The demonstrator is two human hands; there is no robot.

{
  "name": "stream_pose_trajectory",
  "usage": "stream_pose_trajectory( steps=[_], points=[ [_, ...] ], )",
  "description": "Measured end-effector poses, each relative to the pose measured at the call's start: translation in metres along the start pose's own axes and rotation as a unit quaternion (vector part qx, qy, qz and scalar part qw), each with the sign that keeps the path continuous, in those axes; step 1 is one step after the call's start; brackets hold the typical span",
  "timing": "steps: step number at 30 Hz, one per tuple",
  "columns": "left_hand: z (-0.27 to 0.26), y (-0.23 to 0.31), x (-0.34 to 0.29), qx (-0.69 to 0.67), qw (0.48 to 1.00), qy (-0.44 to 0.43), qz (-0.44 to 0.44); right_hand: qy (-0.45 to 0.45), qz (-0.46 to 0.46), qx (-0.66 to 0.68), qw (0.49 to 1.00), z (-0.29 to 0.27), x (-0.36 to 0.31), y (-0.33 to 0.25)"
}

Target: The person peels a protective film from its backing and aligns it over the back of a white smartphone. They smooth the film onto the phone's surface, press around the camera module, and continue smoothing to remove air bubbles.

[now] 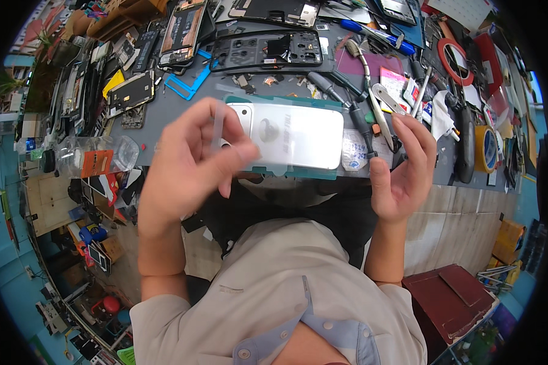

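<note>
A phone [313,137] with a white back lies flat at the table's near edge, its camera area to the left beside my left hand. Teal film [268,172] shows along its long edges, and clear film seems to cover its back. My left hand [195,161] is over the phone's left end, fingers curled and slightly blurred. A translucent strip [218,125] stands up among those fingers. Right of the phone, my right hand [405,173] is raised with thumb and fingers apart, holding nothing. Nearest to it is a dark, slim-handled tool [362,128].
Behind the phone lie a black phone frame [268,50] and a blue bracket [192,82]. A clear plastic bottle [119,152] lies left. At right are pliers [374,100], a yellow tape roll [486,149] and a red ring [455,61]. A dark red case [447,298] is below right.
</note>
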State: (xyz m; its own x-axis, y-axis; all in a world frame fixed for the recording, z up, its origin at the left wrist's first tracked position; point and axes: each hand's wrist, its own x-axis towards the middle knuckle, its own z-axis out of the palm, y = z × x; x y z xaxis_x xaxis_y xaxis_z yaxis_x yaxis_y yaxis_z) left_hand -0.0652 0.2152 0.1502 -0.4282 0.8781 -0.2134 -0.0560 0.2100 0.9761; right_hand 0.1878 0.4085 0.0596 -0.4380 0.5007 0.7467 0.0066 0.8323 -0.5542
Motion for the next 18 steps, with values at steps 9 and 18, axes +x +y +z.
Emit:
stream_pose_trajectory(
  steps=[9, 18],
  points=[
    [-0.001, 0.008, 0.016, 0.047, 0.996, 0.005, -0.081, -0.002, -0.013, 0.015, 1.000, 0.001, 0.007, -0.001],
    [0.015, 0.028, 0.023, 0.125, 0.987, -0.010, -0.101, -0.037, 0.042, 0.021, 0.998, -0.002, 0.004, -0.001]
  ],
)
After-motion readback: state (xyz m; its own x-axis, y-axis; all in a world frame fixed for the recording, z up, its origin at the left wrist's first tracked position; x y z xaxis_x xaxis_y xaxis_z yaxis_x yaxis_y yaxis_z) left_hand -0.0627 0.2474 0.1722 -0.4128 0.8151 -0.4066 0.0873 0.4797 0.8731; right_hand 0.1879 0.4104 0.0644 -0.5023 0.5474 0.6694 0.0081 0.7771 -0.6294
